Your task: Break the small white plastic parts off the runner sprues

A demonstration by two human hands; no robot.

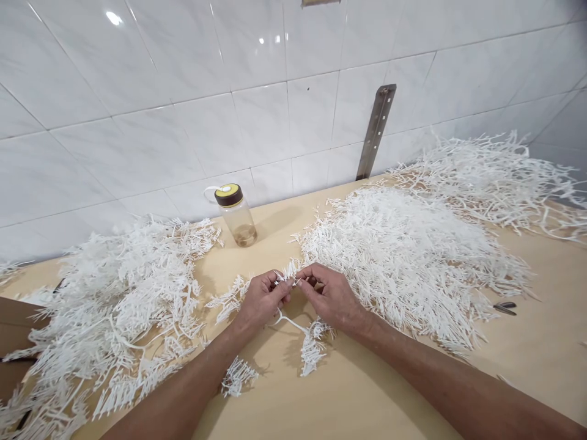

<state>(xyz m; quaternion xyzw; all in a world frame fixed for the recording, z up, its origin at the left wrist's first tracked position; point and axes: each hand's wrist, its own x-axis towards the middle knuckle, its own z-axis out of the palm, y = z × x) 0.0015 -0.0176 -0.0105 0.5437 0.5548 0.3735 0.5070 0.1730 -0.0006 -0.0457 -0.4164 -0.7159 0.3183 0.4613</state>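
Note:
My left hand (265, 299) is closed on a white branched plastic sprig (312, 347), whose feathery ends fan out above the fingers and hang below the hand. Close beside it, my right hand (331, 297) pinches at a small tip of the sprig with thumb and forefinger; the exact piece between them is too small to make out. Another feathery sprig end (229, 298) shows left of my left hand. A loose white tuft (238, 376) lies on the table beside my left forearm.
Heaps of white sprigs lie left (132, 293) and right (403, 256), with a longer-stemmed heap (490, 177) behind. A clear bottle (237, 217) stands near the tiled wall. A metal bracket (376, 131) leans there. A dark small tool (505, 307) lies right; a cardboard box (18, 330) left.

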